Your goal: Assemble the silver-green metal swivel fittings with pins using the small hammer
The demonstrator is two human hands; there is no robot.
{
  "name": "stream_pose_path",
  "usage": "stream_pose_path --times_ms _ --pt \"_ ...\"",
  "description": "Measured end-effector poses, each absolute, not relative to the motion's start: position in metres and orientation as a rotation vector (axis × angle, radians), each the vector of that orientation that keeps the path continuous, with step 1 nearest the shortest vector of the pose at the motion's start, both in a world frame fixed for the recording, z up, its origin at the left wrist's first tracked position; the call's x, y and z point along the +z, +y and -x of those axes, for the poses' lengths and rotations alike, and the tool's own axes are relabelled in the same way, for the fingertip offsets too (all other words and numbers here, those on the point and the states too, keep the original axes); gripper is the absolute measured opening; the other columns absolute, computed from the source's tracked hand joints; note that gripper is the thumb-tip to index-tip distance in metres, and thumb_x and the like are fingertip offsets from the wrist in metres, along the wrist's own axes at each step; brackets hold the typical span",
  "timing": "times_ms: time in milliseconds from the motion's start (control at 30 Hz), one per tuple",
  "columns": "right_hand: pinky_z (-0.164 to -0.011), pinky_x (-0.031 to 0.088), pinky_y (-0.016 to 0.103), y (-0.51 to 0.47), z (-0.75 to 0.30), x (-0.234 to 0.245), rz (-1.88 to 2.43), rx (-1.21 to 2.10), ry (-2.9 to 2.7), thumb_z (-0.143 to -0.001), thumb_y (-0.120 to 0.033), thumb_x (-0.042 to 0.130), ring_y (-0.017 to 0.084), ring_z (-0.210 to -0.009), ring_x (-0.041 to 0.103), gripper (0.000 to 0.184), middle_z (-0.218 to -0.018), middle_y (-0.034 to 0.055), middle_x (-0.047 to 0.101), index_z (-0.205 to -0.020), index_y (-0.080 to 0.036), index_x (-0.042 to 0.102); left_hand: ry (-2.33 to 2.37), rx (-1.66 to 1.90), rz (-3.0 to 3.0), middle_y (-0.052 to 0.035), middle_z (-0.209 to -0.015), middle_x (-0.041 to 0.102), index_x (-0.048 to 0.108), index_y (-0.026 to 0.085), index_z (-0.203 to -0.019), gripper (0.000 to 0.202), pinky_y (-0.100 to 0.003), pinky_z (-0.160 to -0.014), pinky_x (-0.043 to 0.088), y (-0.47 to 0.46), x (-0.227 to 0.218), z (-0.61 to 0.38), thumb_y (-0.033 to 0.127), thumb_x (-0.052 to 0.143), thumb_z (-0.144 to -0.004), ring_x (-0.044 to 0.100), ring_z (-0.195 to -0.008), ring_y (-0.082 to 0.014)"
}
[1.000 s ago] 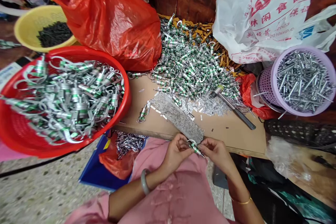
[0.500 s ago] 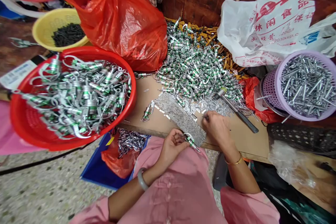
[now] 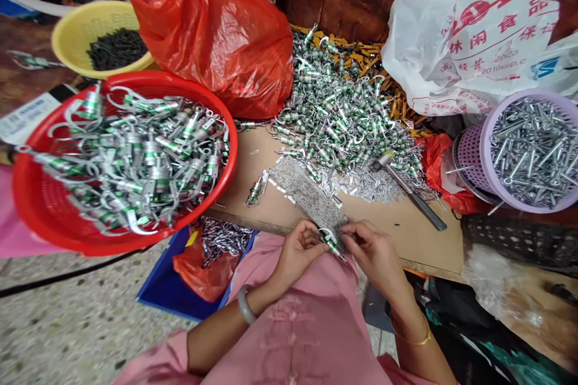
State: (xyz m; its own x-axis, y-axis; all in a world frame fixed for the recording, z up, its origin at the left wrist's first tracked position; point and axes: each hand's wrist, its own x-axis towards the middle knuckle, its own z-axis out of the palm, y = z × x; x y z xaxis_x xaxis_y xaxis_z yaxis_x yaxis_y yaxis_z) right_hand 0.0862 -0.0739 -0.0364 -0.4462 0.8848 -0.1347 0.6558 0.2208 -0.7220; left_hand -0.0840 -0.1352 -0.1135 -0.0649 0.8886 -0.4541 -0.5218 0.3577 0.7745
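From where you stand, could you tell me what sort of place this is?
Likely a small hand-assembly workbench: red basket heaped with green-banded metal clips, a loose pile on the board, purple basket of pins.

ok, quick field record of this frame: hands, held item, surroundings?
left hand: pinches metal clip with green band
right hand: fingertips on same clip
by hands: near end of grey stone slab on wooden board
left: red basket full of clips
behind: loose clip pile
right: purple basket of metal pins; hand tool
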Motion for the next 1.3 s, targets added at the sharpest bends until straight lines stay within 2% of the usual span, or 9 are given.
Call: stream_pose_path --times_ms 233,433,667,767,867,933,1067,1200,1300 --pt "-0.074 0.054 0.029 -0.080 -0.072 -0.047 1.395 1.019 -2.245 -0.097 -0.021 0.055 0.020 -0.082 0.071 0.019 -0.092 0.0051 0.074 -0.101 -0.024 0.073 1.104 1.209 -0.435 0.0040 -0.069 0.065 0.057 0.019 -0.081 0.041 -0.022 -0.064 0.048 -0.135 -0.112 0.085 0.029 0.093 -0.063 0.062 -0.065 -0.0117" --pt "-0.072 0.052 0.029 -0.079 -0.073 -0.052 1.386 1.047 -2.236 -0.095 -0.019 0.056 0.019 -0.081 0.071 0.018 -0.090 0.0034 0.074 -0.097 -0.024 0.073 1.108 1.212 -0.436 0.0037 -0.071 0.066 0.057 0.018 -0.081 0.040 -0.022 -0.065 0.049 -0.134 -0.113 0.085 0.029 0.092 -0.064 0.063 -0.066 -0.0115" --pt "-0.070 0.050 0.028 -0.080 -0.078 -0.057 1.505 0.989 -2.195 -0.095 -0.026 0.059 0.019 -0.077 0.069 0.012 -0.087 0.0020 0.074 -0.092 -0.024 0.070 1.134 1.222 -0.435 0.0035 -0.072 0.068 0.057 0.019 -0.080 0.041 -0.022 -0.064 0.050 -0.135 -0.112 0.085 0.028 0.093 -0.062 0.064 -0.066 -0.0120" --pt "-0.078 0.051 0.031 -0.046 -0.104 -0.061 1.543 0.729 -2.068 -0.100 -0.032 0.052 0.021 -0.088 0.067 0.020 -0.097 0.0056 0.073 -0.102 -0.023 0.070 1.131 1.223 -0.425 0.0034 -0.071 0.068 0.057 0.019 -0.080 0.043 -0.022 -0.063 0.051 -0.134 -0.113 0.086 0.029 0.093 -0.061 0.064 -0.065 -0.0120" --pt "-0.089 0.047 0.042 0.010 -0.135 -0.069 1.722 0.217 -1.988 -0.096 -0.032 0.053 0.028 -0.100 0.059 0.024 -0.102 0.0122 0.066 -0.108 -0.019 0.069 1.139 1.221 -0.422 0.0041 -0.070 0.067 0.057 0.019 -0.080 0.044 -0.021 -0.063 0.050 -0.133 -0.113 0.086 0.030 0.094 -0.060 0.063 -0.064 -0.0111" --pt "-0.087 0.045 0.044 0.043 -0.149 -0.076 1.786 0.103 -2.043 -0.093 -0.032 0.056 0.029 -0.099 0.054 0.021 -0.097 0.0132 0.062 -0.102 -0.018 0.069 1.140 1.214 -0.422 0.0039 -0.070 0.068 0.057 0.018 -0.080 0.044 -0.021 -0.063 0.050 -0.133 -0.112 0.086 0.031 0.094 -0.059 0.063 -0.065 -0.0112" --pt "-0.083 0.041 0.041 0.067 -0.153 -0.085 1.711 0.129 -2.139 -0.094 -0.029 0.055 0.026 -0.093 0.050 0.016 -0.092 0.0125 0.059 -0.094 -0.019 0.067 1.141 1.212 -0.413 0.0029 -0.072 0.069 0.057 0.018 -0.080 0.044 -0.021 -0.062 0.049 -0.133 -0.111 0.085 0.031 0.094 -0.059 0.063 -0.064 -0.0113" --pt "-0.080 0.045 0.037 0.033 -0.145 -0.077 1.590 0.225 -2.174 -0.099 -0.027 0.048 0.024 -0.088 0.056 0.023 -0.096 0.0106 0.063 -0.112 -0.019 0.064 1.149 1.226 -0.397 0.0031 -0.072 0.069 0.058 0.018 -0.080 0.045 -0.020 -0.062 0.048 -0.134 -0.113 0.084 0.030 0.095 -0.058 0.062 -0.064 -0.0108" --pt "-0.078 0.050 0.035 -0.016 -0.139 -0.065 1.395 0.480 -2.227 -0.102 -0.025 0.046 0.022 -0.088 0.061 0.031 -0.098 0.0070 0.063 -0.127 -0.024 0.063 1.141 1.223 -0.393 0.0042 -0.069 0.067 0.057 0.018 -0.080 0.045 -0.020 -0.060 0.047 -0.134 -0.113 0.084 0.030 0.095 -0.058 0.060 -0.061 -0.0100"
